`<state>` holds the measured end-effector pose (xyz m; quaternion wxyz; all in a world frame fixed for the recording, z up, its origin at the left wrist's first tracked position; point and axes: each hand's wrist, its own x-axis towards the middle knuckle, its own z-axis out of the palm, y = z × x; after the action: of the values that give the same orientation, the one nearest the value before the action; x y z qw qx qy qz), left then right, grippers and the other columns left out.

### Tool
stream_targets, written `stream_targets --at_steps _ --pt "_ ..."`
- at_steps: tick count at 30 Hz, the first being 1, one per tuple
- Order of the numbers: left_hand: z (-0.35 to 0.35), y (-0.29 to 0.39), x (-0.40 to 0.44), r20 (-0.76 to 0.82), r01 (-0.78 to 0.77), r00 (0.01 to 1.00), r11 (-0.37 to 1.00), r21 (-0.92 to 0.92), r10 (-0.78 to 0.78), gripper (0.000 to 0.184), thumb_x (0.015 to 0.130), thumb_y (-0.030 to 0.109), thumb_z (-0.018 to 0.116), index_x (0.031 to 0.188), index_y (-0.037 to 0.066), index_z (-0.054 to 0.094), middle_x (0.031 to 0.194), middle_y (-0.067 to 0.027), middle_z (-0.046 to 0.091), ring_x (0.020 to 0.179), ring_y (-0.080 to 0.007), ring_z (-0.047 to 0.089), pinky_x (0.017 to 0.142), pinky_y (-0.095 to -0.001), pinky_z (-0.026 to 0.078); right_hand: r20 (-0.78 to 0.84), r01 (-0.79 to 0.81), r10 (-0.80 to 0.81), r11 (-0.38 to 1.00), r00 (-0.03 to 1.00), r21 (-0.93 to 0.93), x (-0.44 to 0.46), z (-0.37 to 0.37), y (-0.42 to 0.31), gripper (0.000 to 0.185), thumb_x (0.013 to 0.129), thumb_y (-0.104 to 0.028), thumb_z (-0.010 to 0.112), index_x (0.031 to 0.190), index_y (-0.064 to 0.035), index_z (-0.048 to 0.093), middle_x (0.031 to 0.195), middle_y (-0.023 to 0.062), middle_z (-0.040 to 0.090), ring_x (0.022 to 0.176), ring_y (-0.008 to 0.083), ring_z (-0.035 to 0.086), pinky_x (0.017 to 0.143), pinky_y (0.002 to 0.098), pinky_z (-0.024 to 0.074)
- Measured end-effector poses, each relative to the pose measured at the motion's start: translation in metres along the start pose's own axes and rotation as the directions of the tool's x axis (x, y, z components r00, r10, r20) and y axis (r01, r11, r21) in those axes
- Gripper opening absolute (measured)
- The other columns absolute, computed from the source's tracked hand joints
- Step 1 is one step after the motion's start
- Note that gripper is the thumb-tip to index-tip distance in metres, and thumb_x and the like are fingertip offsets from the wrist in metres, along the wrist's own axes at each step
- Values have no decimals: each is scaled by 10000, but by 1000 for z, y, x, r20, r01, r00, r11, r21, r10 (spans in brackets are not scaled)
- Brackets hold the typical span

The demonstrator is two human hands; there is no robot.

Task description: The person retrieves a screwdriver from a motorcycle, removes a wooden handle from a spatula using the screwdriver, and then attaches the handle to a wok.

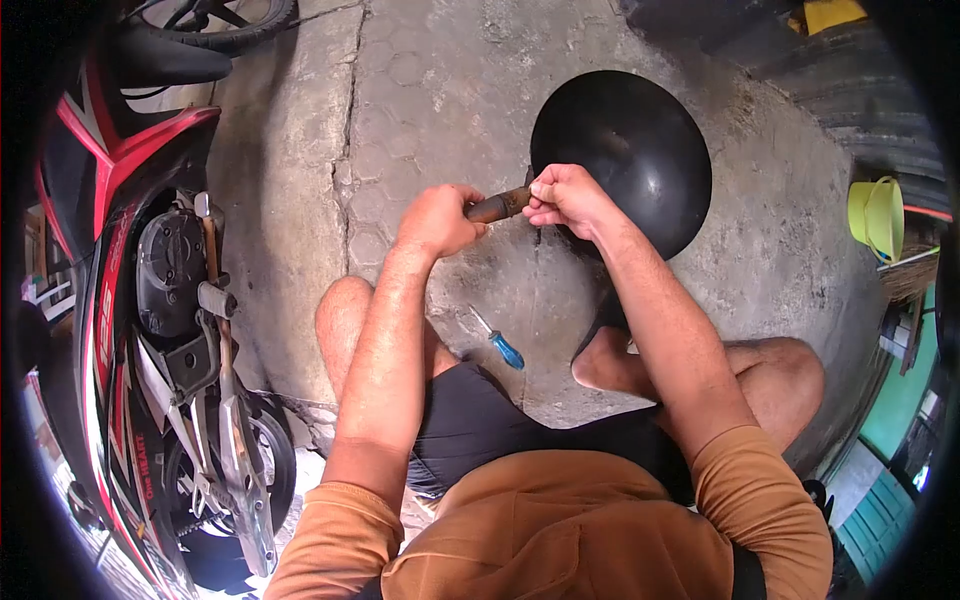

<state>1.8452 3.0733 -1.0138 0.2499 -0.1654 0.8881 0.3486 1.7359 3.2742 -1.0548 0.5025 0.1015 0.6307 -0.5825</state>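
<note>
My left hand (pixel 438 222) is wrapped round a worn brown wooden handle (pixel 497 207), held roughly level above the floor. At the handle's right end, the fingers of my right hand (pixel 566 202) are pinched together; whatever is between them is too small to make out. A large round black wok (pixel 625 150) lies just beyond my right hand, partly covered by it. Whether the handle is joined to the wok is hidden by my fingers. Between my legs, a screwdriver (pixel 507 350) with a blue grip rests on the concrete.
A red and black motorcycle (pixel 110 300) stands along the left side, with a wheel (pixel 215 25) at the top left. On the right are a yellow-green bucket (pixel 876 220) and a corrugated metal sheet (pixel 870 110). The concrete floor (pixel 440 80) is cracked.
</note>
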Motion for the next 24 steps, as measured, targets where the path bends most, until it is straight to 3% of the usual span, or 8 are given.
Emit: stream_targets --at_steps 4,17,22,24 --pt "2 -2 3 -14 -26 1000 1000 1 26 446 716 196 808 1147 115 726 991 -129 745 918 -264 717 841 -360 552 -9 42 -43 991 999 -128 -2 -2 0 89 980 -66 588 953 18 595 834 109 644 713 174 689 564 278 605" --pt "1 -6 9 30 -27 999 1000 11 27 415 719 219 777 1125 146 734 971 -124 745 928 -278 714 853 -385 552 -73 90 -95 994 993 -70 -8 -8 6 96 976 -89 608 934 -4 613 835 88 655 687 153 668 571 274 577" --pt "1 -2 7 18 -29 999 999 25 29 424 718 223 775 1132 148 733 981 -124 745 939 -282 713 863 -388 553 -58 125 -135 980 989 -158 -12 -4 11 94 964 -86 621 908 -11 620 788 63 654 677 133 655 558 267 554" --pt "0 2 3 -2 -41 999 998 55 41 423 734 199 800 1138 101 725 985 -127 749 918 -249 722 856 -357 555 -50 138 -148 976 988 -171 -13 2 11 93 961 -86 625 905 -12 621 781 61 655 675 129 652 553 265 550"
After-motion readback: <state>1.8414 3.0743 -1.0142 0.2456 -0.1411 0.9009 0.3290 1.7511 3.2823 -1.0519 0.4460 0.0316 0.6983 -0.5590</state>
